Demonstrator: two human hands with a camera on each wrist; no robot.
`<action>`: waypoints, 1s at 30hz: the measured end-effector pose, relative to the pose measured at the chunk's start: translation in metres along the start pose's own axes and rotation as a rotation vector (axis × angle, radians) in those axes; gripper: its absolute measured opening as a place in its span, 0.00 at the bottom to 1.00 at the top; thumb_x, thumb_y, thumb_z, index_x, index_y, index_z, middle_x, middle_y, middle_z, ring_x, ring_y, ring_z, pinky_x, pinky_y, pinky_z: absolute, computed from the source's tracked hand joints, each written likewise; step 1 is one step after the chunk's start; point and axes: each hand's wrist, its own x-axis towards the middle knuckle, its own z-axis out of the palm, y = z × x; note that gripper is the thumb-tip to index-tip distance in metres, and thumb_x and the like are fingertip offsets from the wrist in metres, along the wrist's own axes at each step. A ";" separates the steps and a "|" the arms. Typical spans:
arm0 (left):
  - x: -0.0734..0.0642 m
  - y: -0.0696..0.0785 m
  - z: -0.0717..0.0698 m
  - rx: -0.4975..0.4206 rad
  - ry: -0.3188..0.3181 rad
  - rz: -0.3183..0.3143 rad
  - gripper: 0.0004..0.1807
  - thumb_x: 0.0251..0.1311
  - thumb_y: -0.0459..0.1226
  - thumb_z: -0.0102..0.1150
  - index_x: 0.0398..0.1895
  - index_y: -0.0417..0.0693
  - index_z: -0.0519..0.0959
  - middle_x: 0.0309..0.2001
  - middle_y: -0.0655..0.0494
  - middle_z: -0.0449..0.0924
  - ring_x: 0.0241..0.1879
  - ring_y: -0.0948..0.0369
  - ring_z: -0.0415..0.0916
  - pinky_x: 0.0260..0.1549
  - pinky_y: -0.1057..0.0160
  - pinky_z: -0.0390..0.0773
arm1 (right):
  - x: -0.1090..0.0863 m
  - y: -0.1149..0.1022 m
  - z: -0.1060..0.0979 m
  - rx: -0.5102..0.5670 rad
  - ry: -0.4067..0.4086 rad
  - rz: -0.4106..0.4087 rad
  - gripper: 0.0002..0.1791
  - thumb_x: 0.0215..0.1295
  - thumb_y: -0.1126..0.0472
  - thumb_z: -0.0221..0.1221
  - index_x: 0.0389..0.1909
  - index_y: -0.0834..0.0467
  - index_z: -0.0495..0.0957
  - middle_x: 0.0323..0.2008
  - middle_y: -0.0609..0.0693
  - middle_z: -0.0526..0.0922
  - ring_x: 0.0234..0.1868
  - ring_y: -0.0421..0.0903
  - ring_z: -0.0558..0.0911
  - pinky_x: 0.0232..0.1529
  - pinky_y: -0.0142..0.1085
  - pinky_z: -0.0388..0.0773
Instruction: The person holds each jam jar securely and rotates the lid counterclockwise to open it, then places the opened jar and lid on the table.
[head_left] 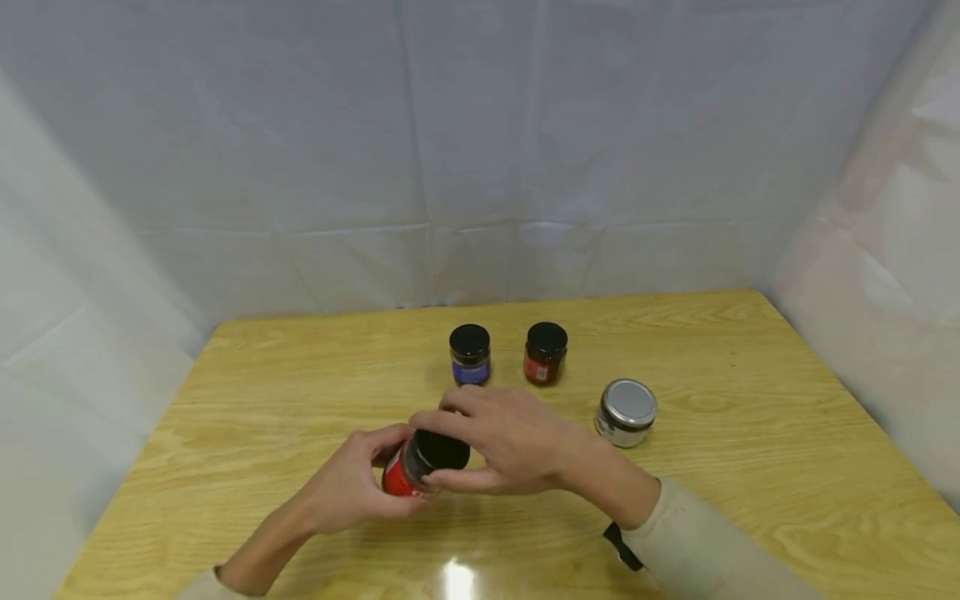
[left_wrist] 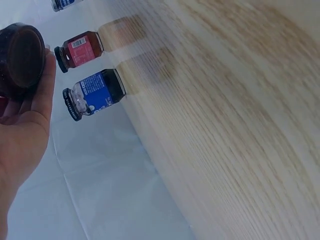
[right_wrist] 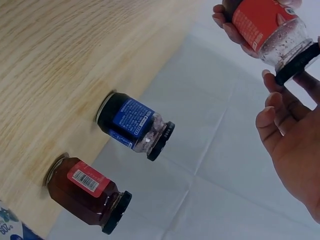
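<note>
Red-labelled jar (head_left: 415,472), tilted, in left hand (head_left: 354,486)

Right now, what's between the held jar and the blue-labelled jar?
In the head view, the right hand lies between the held jar and the blue-labelled jar.

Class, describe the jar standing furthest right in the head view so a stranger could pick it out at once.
On the wooden table, find the blue-labelled jar and, to its right, the red-labelled jar. Further right and nearer the camera stands the squat jar. Its silver lid sets it apart: the others, the held jar included, are topped in black.
</note>
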 end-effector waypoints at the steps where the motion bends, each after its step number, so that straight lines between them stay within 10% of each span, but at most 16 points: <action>1: 0.000 0.000 0.000 -0.005 -0.004 -0.009 0.26 0.51 0.41 0.72 0.54 0.58 0.76 0.43 0.60 0.81 0.39 0.59 0.80 0.36 0.59 0.81 | 0.000 0.000 -0.001 0.007 -0.006 0.000 0.28 0.68 0.35 0.46 0.64 0.44 0.67 0.43 0.41 0.71 0.35 0.35 0.69 0.30 0.28 0.70; 15: 0.001 -0.004 -0.004 -0.040 -0.088 -0.006 0.30 0.52 0.40 0.71 0.60 0.61 0.74 0.49 0.59 0.79 0.44 0.58 0.79 0.43 0.59 0.79 | -0.003 -0.008 -0.011 0.062 -0.175 0.034 0.31 0.71 0.37 0.41 0.72 0.42 0.57 0.52 0.44 0.71 0.44 0.36 0.73 0.42 0.31 0.74; 30: 0.000 -0.011 -0.006 -0.026 -0.094 -0.009 0.27 0.52 0.40 0.71 0.57 0.60 0.74 0.45 0.59 0.80 0.43 0.58 0.78 0.44 0.59 0.77 | -0.009 -0.003 -0.014 0.170 -0.140 0.026 0.31 0.71 0.43 0.48 0.72 0.46 0.57 0.59 0.48 0.69 0.51 0.39 0.73 0.48 0.31 0.73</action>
